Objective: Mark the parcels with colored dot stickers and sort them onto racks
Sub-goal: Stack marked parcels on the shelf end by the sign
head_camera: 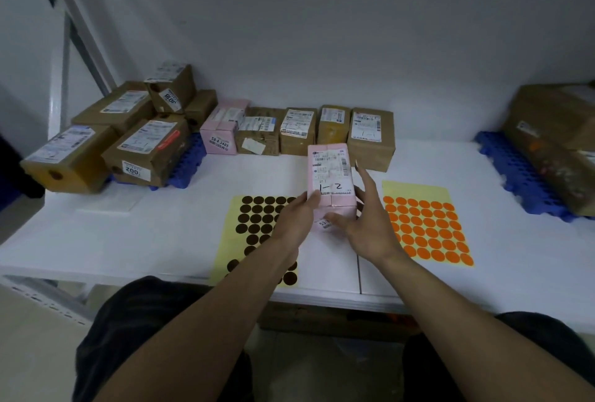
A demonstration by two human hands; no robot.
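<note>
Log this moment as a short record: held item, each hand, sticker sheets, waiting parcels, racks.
held item: pink parcel, label marked 1-2
left hand: grips its left side
right hand: straight fingers along its right side, thumb on front
sticker sheets: brown sheet left, orange sheet right, flat on table
waiting parcels: row of parcels at the back
racks: left blue rack and right blue rack, both loaded

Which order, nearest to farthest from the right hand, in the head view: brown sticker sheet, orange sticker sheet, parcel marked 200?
1. Orange sticker sheet, just right of the right hand.
2. Brown sticker sheet, left, beyond the pink parcel.
3. Parcel marked 200, far left.
</note>
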